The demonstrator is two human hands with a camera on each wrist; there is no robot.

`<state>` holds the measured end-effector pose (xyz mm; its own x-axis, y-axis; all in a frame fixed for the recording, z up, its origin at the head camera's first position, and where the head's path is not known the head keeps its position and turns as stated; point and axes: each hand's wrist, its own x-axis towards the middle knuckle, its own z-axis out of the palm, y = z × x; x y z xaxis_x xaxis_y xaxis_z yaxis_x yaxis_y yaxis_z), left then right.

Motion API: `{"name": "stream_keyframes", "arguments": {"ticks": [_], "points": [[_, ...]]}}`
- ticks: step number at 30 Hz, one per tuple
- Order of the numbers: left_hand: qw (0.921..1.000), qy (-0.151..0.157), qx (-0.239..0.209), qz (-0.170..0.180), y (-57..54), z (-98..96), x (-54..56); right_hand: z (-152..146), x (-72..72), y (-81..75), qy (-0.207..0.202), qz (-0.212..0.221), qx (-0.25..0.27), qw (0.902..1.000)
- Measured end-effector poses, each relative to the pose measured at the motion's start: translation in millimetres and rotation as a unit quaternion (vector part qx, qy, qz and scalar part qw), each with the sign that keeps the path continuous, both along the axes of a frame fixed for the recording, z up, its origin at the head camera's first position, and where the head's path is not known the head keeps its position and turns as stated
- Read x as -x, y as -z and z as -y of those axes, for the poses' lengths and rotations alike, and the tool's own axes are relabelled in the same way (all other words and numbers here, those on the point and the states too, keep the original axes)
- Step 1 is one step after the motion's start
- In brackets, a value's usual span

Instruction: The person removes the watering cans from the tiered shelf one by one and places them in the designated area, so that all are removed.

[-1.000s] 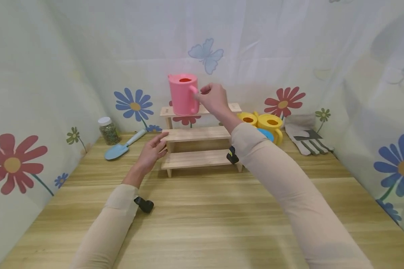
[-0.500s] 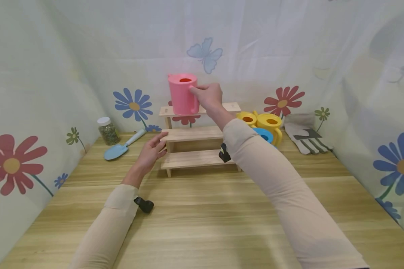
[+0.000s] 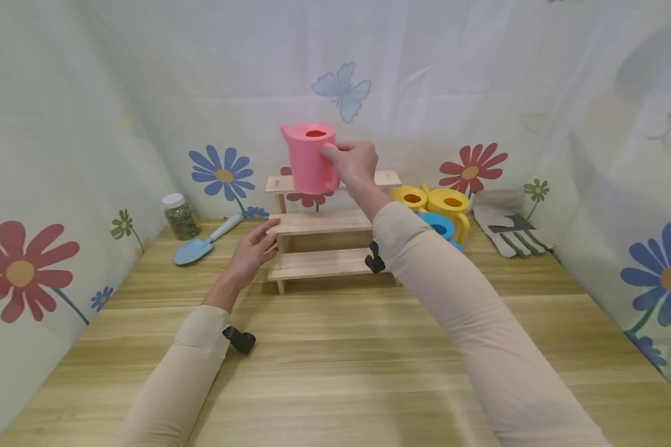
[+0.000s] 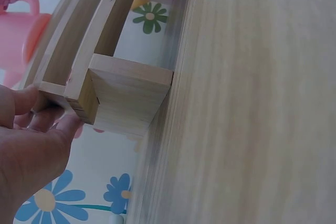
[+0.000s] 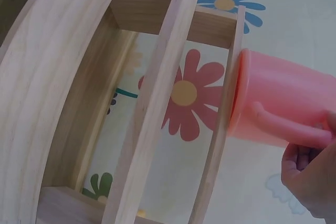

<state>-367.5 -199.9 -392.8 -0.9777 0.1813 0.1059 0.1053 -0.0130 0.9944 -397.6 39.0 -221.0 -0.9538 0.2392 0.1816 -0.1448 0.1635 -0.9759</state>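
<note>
A pink watering can [image 3: 311,162] stands upright at the top tier of a three-tier wooden shelf [image 3: 330,221], its spout pointing left. My right hand [image 3: 358,162] grips the can's handle, with the thumb on top. In the right wrist view the base of the pink watering can [image 5: 283,98] is right at the top board. My left hand [image 3: 250,253] holds the left end of the shelf's middle board. The left wrist view shows the left hand [image 4: 37,140] with thumb and fingers on either side of that board end.
Right of the shelf stand two yellow watering cans [image 3: 450,208] and a blue one [image 3: 438,225], partly behind my right sleeve. Farther right lie gardening gloves [image 3: 506,226]. At left are a light blue trowel [image 3: 201,245] and a white-lidded jar [image 3: 180,217].
My right hand has closed on the pink watering can's handle. The can has shifted slightly right and forward and turned, showing more of its spout. The left hand has stayed put.
</note>
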Motion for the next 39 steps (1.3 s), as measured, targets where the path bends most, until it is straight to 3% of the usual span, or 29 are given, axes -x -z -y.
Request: {"name": "stream_keyframes", "arguments": {"ticks": [7,18,23,29,34,39], "points": [[0.9999,0.007,-0.007,-0.003,-1.6,-0.4,3.7,1,-0.8,1.4,0.011,-0.022,0.022,0.9995],[1.0,0.004,-0.005,-0.001,-4.8,-2.9,1.3,-13,-2.4,-1.7,-0.01,-0.007,0.023,0.9997],[1.0,0.003,-0.004,0.004,-1.7,-2.4,3.9,-31,-12.9,-3.3,-0.05,-0.026,0.029,0.998],[0.9999,0.001,-0.006,0.011,-1.3,0.5,2.7,-55,-26.9,-0.5,-0.092,-0.039,0.071,0.9924],[1.0,0.001,-0.002,0.01,-0.6,2.0,1.6,-77,-38.8,5.6,-0.088,-0.048,0.085,0.9913],[1.0,-0.003,0.001,0.006,0.4,1.2,1.5,-98,-47.9,11.8,-0.07,-0.05,0.054,0.9948]]}}
